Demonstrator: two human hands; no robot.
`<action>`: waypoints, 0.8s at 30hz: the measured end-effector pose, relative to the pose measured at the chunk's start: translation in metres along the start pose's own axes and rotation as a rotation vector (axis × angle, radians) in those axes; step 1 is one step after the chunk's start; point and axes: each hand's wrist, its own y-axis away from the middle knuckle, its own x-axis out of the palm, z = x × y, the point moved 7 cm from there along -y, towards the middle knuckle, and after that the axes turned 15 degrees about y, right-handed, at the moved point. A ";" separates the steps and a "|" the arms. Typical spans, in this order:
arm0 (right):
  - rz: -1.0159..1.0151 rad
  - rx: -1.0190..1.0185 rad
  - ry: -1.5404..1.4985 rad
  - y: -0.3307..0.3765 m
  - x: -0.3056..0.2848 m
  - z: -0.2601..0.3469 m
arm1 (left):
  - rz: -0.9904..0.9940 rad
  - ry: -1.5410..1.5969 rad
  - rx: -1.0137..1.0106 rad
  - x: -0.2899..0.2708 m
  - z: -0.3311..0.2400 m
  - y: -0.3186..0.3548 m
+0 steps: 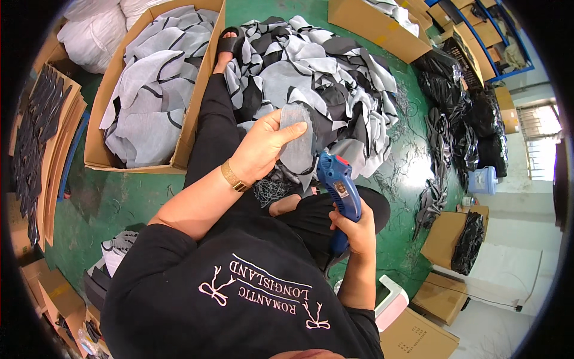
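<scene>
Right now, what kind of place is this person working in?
Probably a small garment or shoe-part workshop. A heap of grey and black fabric pieces covers the green floor, cardboard boxes hold more cut pieces, and the right hand grips a blue electric cutter.

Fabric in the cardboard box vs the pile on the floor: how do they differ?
The fabric in the cardboard box looks mostly light grey with thin dark lines; the pile on the floor mixes grey, white and black pieces. The boxed pieces stay inside the box walls; the pile spreads loose over the green floor. Both are cut fabric pieces.
</scene>
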 end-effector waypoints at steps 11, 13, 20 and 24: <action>-0.055 0.020 0.104 0.006 0.002 0.003 | -0.034 -0.179 0.174 0.009 -0.003 0.011; -0.043 0.020 0.110 0.005 0.001 0.003 | -0.007 -0.236 0.160 0.009 -0.003 0.014; -0.019 0.033 0.093 0.004 0.000 0.004 | 0.012 -0.312 0.198 0.013 -0.006 0.017; -0.005 0.036 0.114 0.003 -0.002 0.009 | 0.039 -0.350 0.190 0.011 -0.007 0.017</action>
